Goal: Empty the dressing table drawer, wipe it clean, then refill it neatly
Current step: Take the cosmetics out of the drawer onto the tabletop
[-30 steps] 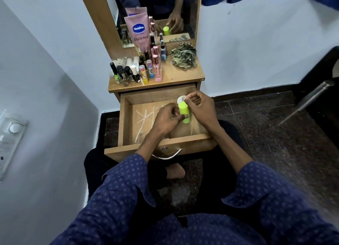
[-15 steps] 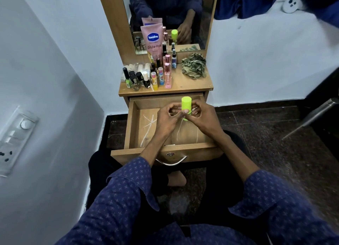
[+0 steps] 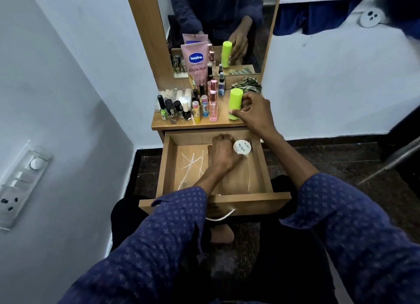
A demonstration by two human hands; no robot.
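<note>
The wooden drawer (image 3: 168, 167) of the dressing table is pulled out, with white streaks on its bottom. My left hand (image 3: 221, 152) is inside it near the back, closed on a small round white jar (image 3: 242, 147). My right hand (image 3: 252, 111) holds a lime-green cylindrical bottle (image 3: 235, 103) upright on the dressing table top (image 3: 204, 124), near its right front. Nail polish bottles (image 3: 172, 109), lip balms and a pink perfume bottle (image 3: 213, 104) stand in a cluster on the left of the top. A pink Vaseline tube (image 3: 196, 63) leans against the mirror.
A crumpled camouflage cloth (image 3: 247, 86) lies at the back right of the top, behind my right hand. A mirror (image 3: 216, 15) rises above. A white wall with a switch panel (image 3: 20, 185) is close on the left. Dark tiled floor (image 3: 329, 162) lies to the right.
Both hands held the green bottle over the drawer; now my right hand has carried it up onto the table top, and my left hand has dropped into the drawer onto the white jar.
</note>
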